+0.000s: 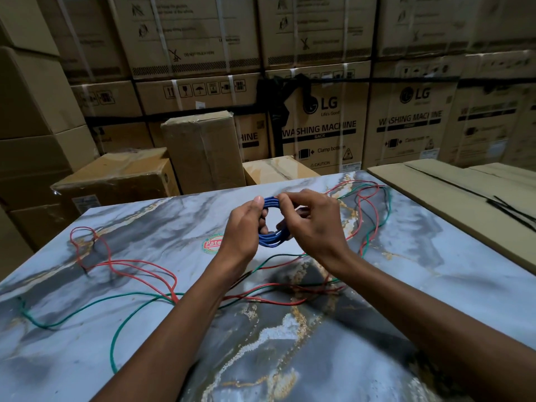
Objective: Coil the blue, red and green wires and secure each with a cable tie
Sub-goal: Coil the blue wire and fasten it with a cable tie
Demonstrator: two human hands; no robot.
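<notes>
Stacked cardboard cartons (319, 132) fill the bg, marble-look tabletop (377, 300) in front w/ loose wire all over. Both my hands are up over the table centre holding the blue wire (271, 221), already wound into a small multi-turn coil. Left hand (242, 227) closed round the coil's left side, thumb on top; right hand (311, 221) pinching the top-right w/ fingers curled, so both are gripping, neither free. Step in hand looks like finishing/tidying the blue coil; no tie on it that I can see. Next prob needs a cable tie: thin black strips (510, 208) on the flat cardboard sheet (435, 184) at far right may be those, can't confirm. Getting one means 1 hand lets go while the other keeps the turns from springing open. Red wire (130, 265) and green wire (87, 307) lie uncoiled, tangled across each other under my arms, so they could snag.
</notes>
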